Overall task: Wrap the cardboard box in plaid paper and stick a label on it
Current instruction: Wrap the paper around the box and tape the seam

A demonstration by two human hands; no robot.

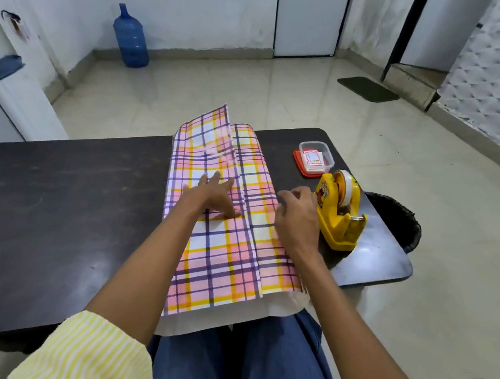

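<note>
The plaid paper (219,248) lies lengthwise across the middle of the dark surface (50,212). Its near end overhangs the surface's near edge above the person's lap, white underside showing. Its far end reaches the far edge, where one flap stands up. Two flaps meet in a seam down the middle of the paper. The cardboard box is hidden beneath the paper.

Left of the paper the surface runs wide and bare-topped. Right of it the room is tight: a yellow tape dispenser (338,213) stands just beside the paper, near the surface's rounded right corner. Beyond the dispenser, a clear container (314,154) sits on a red lid (297,163).

The left grip (210,197) lies flat on the paper, fingers straight and spread, the thumb pressing at the seam. The right grip (296,214) sits at the paper's right fold, between paper and dispenser, fingers loosely curled. I cannot tell whether they pinch the paper.

The dispenser's side bears a cartoon sticker. White labels (312,159) with red borders lie in the container, their print too small to read.
</note>
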